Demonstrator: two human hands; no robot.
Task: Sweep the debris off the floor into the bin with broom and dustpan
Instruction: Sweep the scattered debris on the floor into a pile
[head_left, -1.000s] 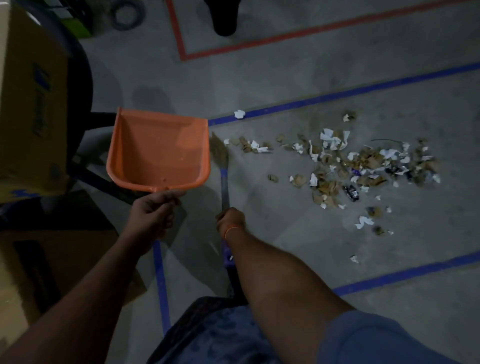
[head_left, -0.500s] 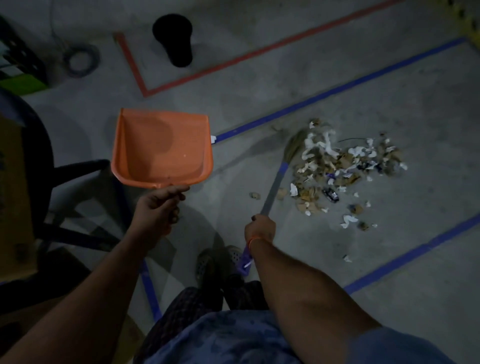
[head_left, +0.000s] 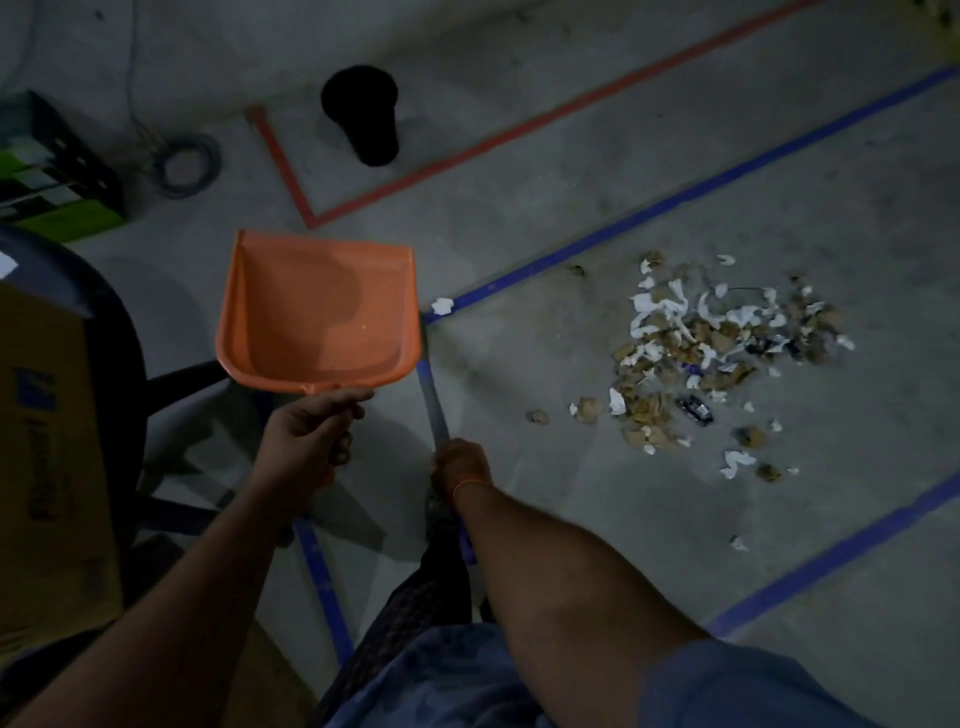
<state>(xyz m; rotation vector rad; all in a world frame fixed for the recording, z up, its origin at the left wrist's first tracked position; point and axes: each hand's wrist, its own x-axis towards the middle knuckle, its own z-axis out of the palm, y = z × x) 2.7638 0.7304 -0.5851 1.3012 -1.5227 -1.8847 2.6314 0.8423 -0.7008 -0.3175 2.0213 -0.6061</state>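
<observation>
The debris, a loose heap of torn white paper and brown cardboard scraps (head_left: 711, 358), is lying on the grey concrete floor (head_left: 571, 519) at the right, between two blue tape lines, with a few strays near it and one white scrap (head_left: 442, 306) lying apart on the far blue line. The step in hand looks like gathering the pile, since nothing is sitting in the pan yet. The next move probably calls for swinging the broom back to the heap and lowering the pan's lip to the floor beside it.

The orange plastic dustpan (head_left: 317, 317) is being held raised and empty at the left, well apart from the heap, with the left hand (head_left: 306, 441) wrapping its fingers round the handle just below the pan. The right hand (head_left: 460, 467) is gripping the thin grey and blue broom handle (head_left: 431, 395), which is running away from the body beside the pan's right edge; its bristles are hidden. Both forearms are reaching forward and down.

A black, tapered bin (head_left: 366, 117) is standing far off inside a red tape corner. A brown cardboard box (head_left: 47, 457) is sitting on a dark chair at the near left.
</observation>
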